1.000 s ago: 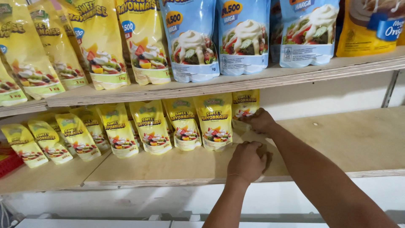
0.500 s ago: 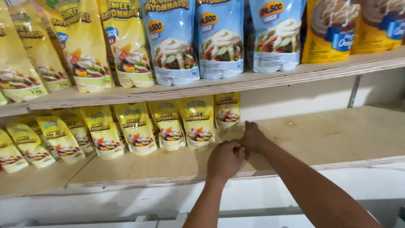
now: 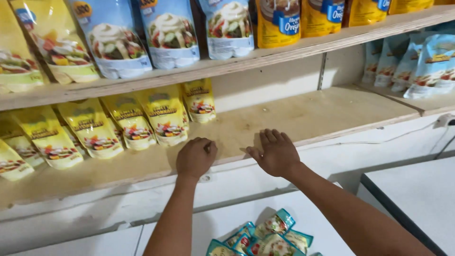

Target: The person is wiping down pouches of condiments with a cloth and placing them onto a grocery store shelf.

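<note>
My left hand (image 3: 195, 158) is curled into a loose fist and rests on the front edge of the lower wooden shelf (image 3: 303, 116), holding nothing that I can see. My right hand (image 3: 274, 152) lies flat, palm down, fingers slightly spread, on the same shelf edge a little to the right. Yellow stand-up sauce pouches (image 3: 167, 115) stand in a row on this shelf just left of and behind my left hand. The nearest pouch is a hand's width from my left knuckles.
The upper shelf (image 3: 199, 71) carries light blue pouches (image 3: 170, 33), yellow pouches and orange-yellow packs (image 3: 278, 21). More blue pouches (image 3: 433, 66) stand at the far right. Teal pouches (image 3: 260, 237) lie in a heap below on a white surface (image 3: 417, 194).
Both hands have drawn back from the yellow pouches to the shelf's front edge. My right hand has opened flat. The view has shifted right and down, revealing the teal pouches below.
</note>
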